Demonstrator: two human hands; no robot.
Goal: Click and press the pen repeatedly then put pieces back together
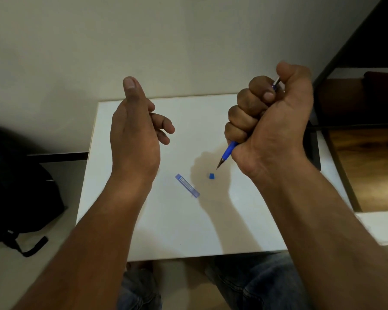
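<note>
My right hand (pixel 271 121) grips a blue mechanical pencil (pixel 227 153) in a fist, tip pointing down at the white table (pixel 166 231), thumb over the metal top end. Just below the tip lies a small blue cap (pixel 211 176). A clear blue lead case (pixel 187 185) lies flat left of the cap. My left hand (pixel 137 130) hovers above the table's left part, thumb raised, fingers loosely curled, holding nothing.
A black backpack (pixel 20 198) lies on the floor to the left. A dark-framed wooden shelf (pixel 367 153) stands to the right, with a white ledge (pixel 381 227) beside the table. My knees in jeans (pixel 255 285) show under the table's near edge.
</note>
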